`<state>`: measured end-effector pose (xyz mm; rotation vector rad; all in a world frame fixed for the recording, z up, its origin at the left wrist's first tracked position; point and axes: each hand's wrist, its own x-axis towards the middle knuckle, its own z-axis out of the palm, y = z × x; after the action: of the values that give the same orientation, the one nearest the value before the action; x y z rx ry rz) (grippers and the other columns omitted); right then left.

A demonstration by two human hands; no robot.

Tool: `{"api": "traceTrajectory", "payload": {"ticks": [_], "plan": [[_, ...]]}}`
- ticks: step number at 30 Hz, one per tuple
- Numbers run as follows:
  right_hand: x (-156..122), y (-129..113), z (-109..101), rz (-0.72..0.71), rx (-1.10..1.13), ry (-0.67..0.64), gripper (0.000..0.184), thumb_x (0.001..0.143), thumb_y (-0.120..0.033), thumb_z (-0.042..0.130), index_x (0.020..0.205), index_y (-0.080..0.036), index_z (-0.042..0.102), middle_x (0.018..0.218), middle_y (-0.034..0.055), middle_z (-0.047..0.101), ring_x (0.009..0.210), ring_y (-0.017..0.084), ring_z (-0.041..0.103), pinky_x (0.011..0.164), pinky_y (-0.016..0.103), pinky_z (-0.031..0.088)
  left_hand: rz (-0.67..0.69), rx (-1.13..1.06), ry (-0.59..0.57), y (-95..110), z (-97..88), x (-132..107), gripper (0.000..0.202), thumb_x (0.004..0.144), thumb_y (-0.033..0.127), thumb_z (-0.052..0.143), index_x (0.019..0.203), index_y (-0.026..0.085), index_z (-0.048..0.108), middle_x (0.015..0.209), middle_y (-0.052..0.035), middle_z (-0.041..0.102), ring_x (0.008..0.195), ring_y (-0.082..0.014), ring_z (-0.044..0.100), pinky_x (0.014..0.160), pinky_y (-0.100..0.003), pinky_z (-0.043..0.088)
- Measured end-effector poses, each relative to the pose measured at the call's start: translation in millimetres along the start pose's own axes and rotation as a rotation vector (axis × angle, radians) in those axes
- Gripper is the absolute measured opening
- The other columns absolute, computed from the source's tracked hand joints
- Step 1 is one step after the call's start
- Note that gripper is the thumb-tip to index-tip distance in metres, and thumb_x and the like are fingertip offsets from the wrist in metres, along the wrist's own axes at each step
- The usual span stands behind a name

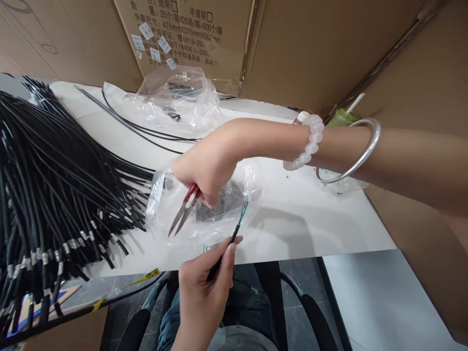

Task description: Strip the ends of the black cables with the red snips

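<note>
My left hand [208, 282] pinches a black cable [235, 234] near its end, close to the table's front edge. Beyond the fingertips the jacket is stripped, and thin coloured wires [243, 210], one of them blue-green, point up and away. My right hand [210, 170] is closed around red-handled thread snips [185, 210], whose two blades stand slightly apart and point down to the left. It hovers over a clear plastic bag [159, 200] holding a mass of small grey pieces [219, 207], too fine to make out. The far fingers of that hand are hidden behind it.
A thick heap of black cables [54, 180] with silvery ends covers the table's left side. Farther back lies another clear bag [197, 105] with small black parts. Cardboard boxes [292, 48] wall the back and right. A green cup with a straw [343, 117] stands behind my right forearm.
</note>
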<state>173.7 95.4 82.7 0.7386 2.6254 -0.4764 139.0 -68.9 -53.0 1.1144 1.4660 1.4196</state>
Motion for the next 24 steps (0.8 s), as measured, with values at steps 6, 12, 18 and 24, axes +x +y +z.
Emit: {"api": "traceTrajectory", "payload": {"ticks": [6, 12, 18, 24], "plan": [[-11, 25, 23, 0.123, -0.379, 0.269, 0.01, 0.075, -0.008, 0.058, 0.069, -0.008, 0.065, 0.051, -0.003, 0.044, 0.063, 0.01, 0.051, 0.057, 0.025, 0.024, -0.051, 0.004, 0.031, 0, -4.8, 4, 0.02, 0.08, 0.032, 0.062, 0.086, 0.018, 0.077, 0.044, 0.0043, 0.037, 0.041, -0.0041, 0.033, 0.044, -0.019, 0.024], [-48, 35, 47, 0.117, -0.264, 0.493, 0.014, 0.08, -0.018, 0.055, 0.075, -0.016, 0.069, 0.067, 0.0038, 0.063, 0.059, 0.013, 0.053, 0.052, 0.027, 0.021, -0.065, 0.01, -0.014, 2, -15.4, 10, 0.027, 0.083, 0.035, 0.059, 0.09, 0.014, 0.075, 0.042, 0.0043, 0.037, 0.039, -0.0035, 0.032, 0.042, -0.018, 0.024], [-82, 15, 127, 0.011, 0.546, 0.791, 0.034, 0.09, -0.038, 0.052, 0.1, -0.014, 0.072, 0.081, 0.0058, 0.07, 0.061, 0.01, 0.06, 0.057, 0.022, 0.041, -0.135, -0.371, -0.067, 15, -35.9, 22, 0.028, 0.083, 0.042, 0.062, 0.088, 0.016, 0.073, 0.038, 0.0062, 0.027, 0.036, -0.0016, 0.022, 0.038, -0.013, 0.019], [-75, -27, 206, 0.038, 0.717, 0.591, 0.039, 0.081, -0.038, 0.062, 0.115, -0.019, 0.067, 0.058, -0.0001, 0.062, 0.051, 0.009, 0.054, 0.055, 0.02, 0.038, -0.014, -0.781, -0.043, 43, -48.9, 26, 0.017, 0.084, 0.031, 0.062, 0.083, 0.016, 0.07, 0.039, 0.0095, 0.015, 0.03, -0.0018, 0.004, 0.031, -0.014, 0.02]]}}
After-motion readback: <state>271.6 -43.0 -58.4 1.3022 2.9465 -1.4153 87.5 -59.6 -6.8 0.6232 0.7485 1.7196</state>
